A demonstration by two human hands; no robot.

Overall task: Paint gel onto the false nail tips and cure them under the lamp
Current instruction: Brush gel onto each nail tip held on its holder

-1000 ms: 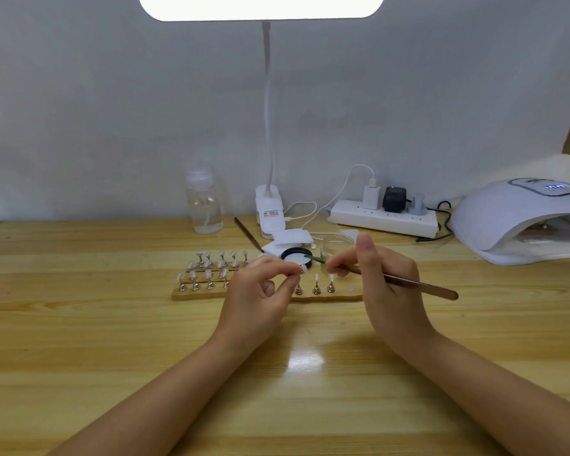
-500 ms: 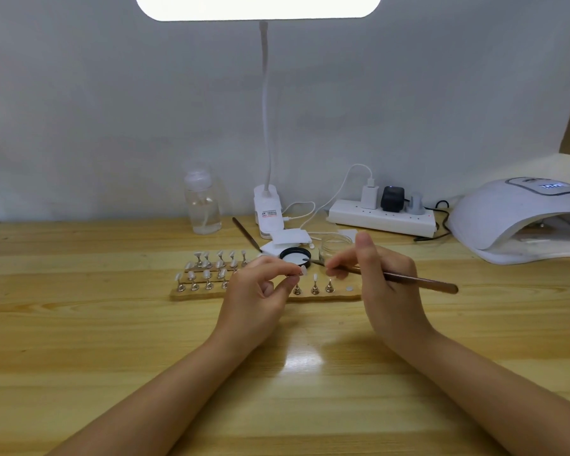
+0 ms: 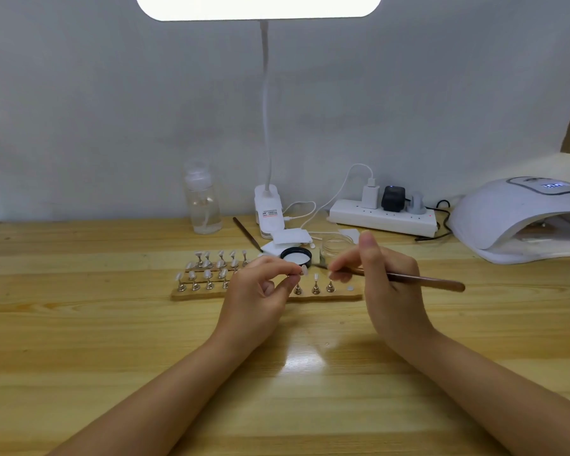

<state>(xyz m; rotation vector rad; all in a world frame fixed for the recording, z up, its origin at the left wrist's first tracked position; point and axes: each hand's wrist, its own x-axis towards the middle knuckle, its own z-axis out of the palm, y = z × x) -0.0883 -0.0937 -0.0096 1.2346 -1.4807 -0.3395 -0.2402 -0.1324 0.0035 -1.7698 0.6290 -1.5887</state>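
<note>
1. a lit display on top of the white nail lamp (image 3: 520, 212), at the right edge of the frame, shows glowing digits, too blurred to read.
2. a white label with small print and a red line sits on the desk lamp's clip base (image 3: 269, 213), centre of the frame; its text is too small to read.

Near half of the light wooden table (image 3: 79, 373): bare surface around both forearms, open passage from left and right edges. Mid-table: long wooden board of small metal nail stands (image 3: 267, 295) blocks the centre; black-rimmed round gel jar (image 3: 296, 255) just beyond it. Far strip crowded: clear plastic pump bottle (image 3: 204, 205), white clip-lamp base (image 3: 268, 213), white power strip with plugs (image 3: 382, 218). Far right: white domed curing lamp (image 3: 507, 215), opening faces left-near. Left of the board: free table.
</note>
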